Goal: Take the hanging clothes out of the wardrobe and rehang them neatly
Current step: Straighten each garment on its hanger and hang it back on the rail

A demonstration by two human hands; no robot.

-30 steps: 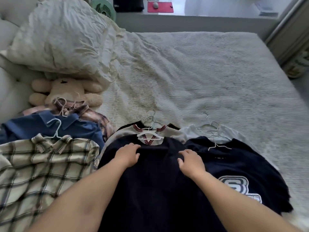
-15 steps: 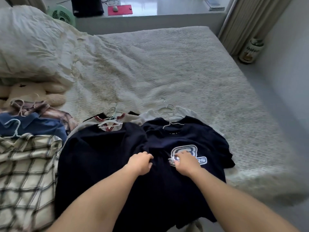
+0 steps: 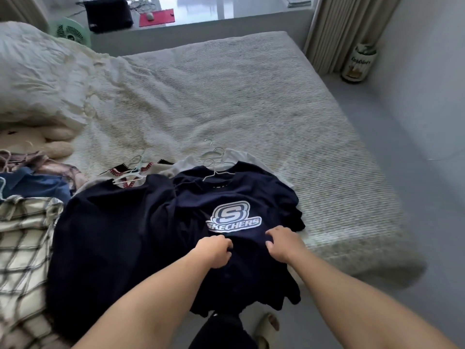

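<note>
Across the navy T-shirt (image 3: 234,197), below "SKECHERS", both hands (image 3: 249,248) press.

Bedroom clutter around a ribbed cream bedspread (image 3: 226,102)

A crumpled white pillow (image 3: 37,79) lies beside a beige plush toy (image 3: 50,144); a round green fan (image 3: 69,31) stands behind.

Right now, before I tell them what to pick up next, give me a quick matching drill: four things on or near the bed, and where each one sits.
Things:
1. navy logo T-shirt
2. plaid shirt
3. green fan
4. patterned jar

Places:
A. on the floor by the curtain, far right
B. under both hands at the near bed edge
C. far left edge of the bed, near side
D. behind the pillow, far left

Pairs: 1-B, 2-C, 3-D, 4-A
</note>
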